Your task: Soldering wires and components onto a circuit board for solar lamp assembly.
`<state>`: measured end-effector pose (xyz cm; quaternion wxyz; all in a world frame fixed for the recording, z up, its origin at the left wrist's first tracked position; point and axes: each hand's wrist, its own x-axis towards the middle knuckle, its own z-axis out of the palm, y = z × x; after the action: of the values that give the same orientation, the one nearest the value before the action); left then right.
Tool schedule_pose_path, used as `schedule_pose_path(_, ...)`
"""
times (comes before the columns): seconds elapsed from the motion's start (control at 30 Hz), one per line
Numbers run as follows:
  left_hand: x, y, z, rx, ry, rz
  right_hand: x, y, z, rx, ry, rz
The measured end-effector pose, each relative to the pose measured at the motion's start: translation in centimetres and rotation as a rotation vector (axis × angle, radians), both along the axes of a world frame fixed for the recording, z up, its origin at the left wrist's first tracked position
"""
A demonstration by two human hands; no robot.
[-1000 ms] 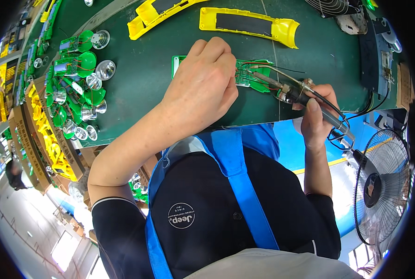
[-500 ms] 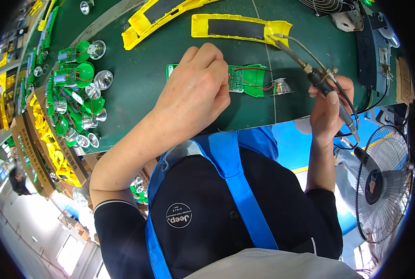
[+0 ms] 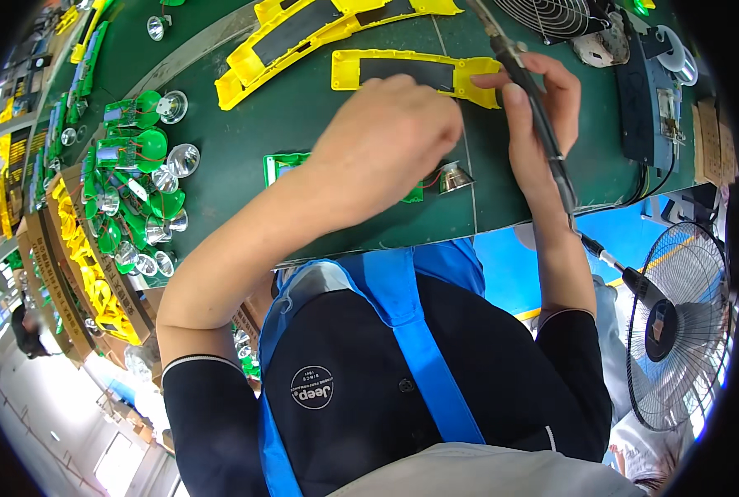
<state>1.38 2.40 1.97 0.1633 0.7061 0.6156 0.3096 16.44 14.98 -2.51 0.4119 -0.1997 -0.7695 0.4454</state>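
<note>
My right hand (image 3: 552,116) is closed around the dark handle of a soldering iron (image 3: 537,116), whose metal shaft runs off past the far edge of view. A green plastic housing (image 3: 277,166) lies on the bench, mostly covered by my left hand (image 3: 390,149). That hand is curled, its fingertips hidden or blurred, so whatever they pinch cannot be made out. Just right of the housing sits a small silver reflector cup (image 3: 454,177) with a red wire beside it. Beyond my hands lies a yellow half shell (image 3: 349,70) with a dark inner pad.
More yellow shells (image 3: 245,70) lie farther back. On the left are several green housings (image 3: 150,145) with reflectors, beside a cardboard box (image 3: 129,311) of yellow parts. A dark metal unit (image 3: 655,108) with a wire spool (image 3: 676,51) stands right. A fan (image 3: 664,327) stands near the bench.
My right hand has moved away from me and left, swinging the soldering iron's tip toward the far edge. My left hand has shifted right. The green housing and reflector now lie farther left.
</note>
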Motion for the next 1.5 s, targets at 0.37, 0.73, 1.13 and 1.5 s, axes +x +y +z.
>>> schedule_pose_path(0.37, -4.7, -3.6, -0.5, -0.305, -0.504, 0.232, 4.2, 0.2, -0.1, -0.103, -0.024, 0.073)
schedule_pose_path(0.73, -4.5, -1.3, -1.1, -0.197, 0.215, -0.041, 2.3, 1.6, 2.2, -0.692, -0.315, 0.230)
schedule_pose_path(1.13, -4.5, -1.3, -1.9, -0.120, 0.245, -0.084, 1.9, 1.4, 2.6, -0.644, -0.417, 0.261)
schedule_pose_path(1.5, -4.2, -1.4, -2.1, -0.044, 0.270, -0.067, 2.3, 1.2, 2.6, -0.573, -0.402, 0.294)
